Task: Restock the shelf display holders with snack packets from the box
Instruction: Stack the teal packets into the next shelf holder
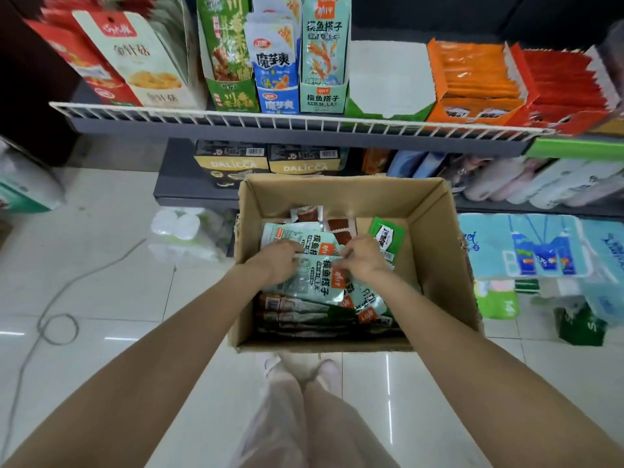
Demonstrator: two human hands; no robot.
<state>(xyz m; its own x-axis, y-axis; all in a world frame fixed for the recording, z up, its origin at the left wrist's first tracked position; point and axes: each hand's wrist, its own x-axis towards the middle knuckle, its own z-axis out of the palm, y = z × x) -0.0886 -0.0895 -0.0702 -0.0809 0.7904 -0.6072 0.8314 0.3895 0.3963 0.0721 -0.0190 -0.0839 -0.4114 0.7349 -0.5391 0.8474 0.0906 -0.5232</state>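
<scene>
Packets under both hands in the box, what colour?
Pale mint green with an orange logo patch; the packets show best in the head view.

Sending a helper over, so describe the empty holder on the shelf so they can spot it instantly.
Start at the upper shelf's white wire rail. The empty holder stands between the mint-green fish-snack holder and the orange holder. Its bare white inside shows no packets.
</scene>
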